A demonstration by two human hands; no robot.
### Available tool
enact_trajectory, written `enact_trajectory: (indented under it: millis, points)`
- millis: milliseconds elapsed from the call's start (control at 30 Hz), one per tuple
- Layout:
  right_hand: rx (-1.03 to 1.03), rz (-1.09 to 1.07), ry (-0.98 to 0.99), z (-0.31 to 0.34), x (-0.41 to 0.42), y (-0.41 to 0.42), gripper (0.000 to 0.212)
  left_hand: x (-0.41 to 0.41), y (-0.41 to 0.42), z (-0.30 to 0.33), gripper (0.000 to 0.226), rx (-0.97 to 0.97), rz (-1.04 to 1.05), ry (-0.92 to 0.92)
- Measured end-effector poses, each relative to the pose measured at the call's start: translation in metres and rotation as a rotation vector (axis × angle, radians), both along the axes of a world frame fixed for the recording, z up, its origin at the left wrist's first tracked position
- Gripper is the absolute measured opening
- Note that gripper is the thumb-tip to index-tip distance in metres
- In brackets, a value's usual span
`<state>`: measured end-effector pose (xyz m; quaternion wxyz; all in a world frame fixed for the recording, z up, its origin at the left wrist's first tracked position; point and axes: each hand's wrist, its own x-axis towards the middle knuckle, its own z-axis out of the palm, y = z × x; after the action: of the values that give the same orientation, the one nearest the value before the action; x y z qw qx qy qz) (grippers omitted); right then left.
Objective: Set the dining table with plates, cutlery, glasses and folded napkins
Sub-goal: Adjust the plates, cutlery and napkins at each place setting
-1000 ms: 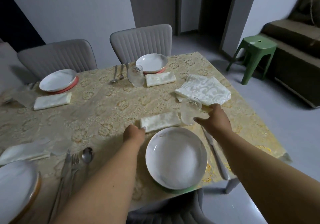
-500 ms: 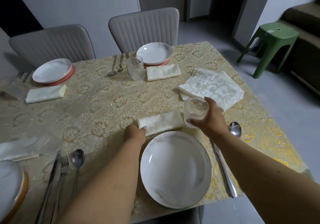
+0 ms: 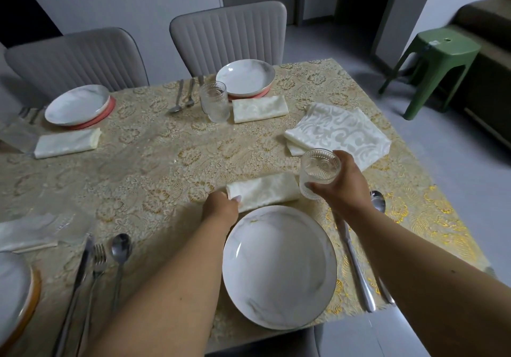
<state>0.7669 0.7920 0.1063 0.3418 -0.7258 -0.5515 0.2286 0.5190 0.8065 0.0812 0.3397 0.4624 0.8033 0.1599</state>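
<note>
Gold-patterned worktop (image 3: 171, 160), green stool (image 3: 434, 60) beyond. Right hand (image 3: 344, 188) grips glass (image 3: 319, 171), lifted since before; left hand (image 3: 221, 208) pinches folded napkin (image 3: 265, 192).

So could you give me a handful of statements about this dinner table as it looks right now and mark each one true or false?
1. The right hand grips a ribbed glass. True.
2. The left hand holds a fork. False: it touches the end of the folded napkin above the near plate.
3. A green stool stands on the floor beyond the table. True.
4. The far plate has no glass by it. False: a second glass stands just beside it.
5. A knife lies right of the near plate. True.
</note>
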Motion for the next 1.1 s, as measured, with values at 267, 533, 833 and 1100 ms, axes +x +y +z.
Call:
enact_trajectory:
  millis: [267,533,833,1100]
  points:
    - [0.008,-0.007,0.020,-0.0016,-0.0007,-0.0008,0.089,0.0035,-0.0025,0.0010,0.038,-0.001,-0.039,0.022]
    - [-0.004,0.005,0.004,-0.0005,0.0020,-0.0007,0.090,0.0051,-0.0042,-0.0002,0.039,0.019,-0.027,-0.012]
    - [0.004,0.005,0.000,0.0022,0.0033,-0.0017,0.091,0.0053,-0.0033,-0.0017,0.036,0.040,-0.029,0.008]
    - [-0.012,0.015,0.002,0.0030,0.0041,-0.0022,0.093,0.0054,-0.0025,-0.0050,0.036,0.033,-0.044,0.026]
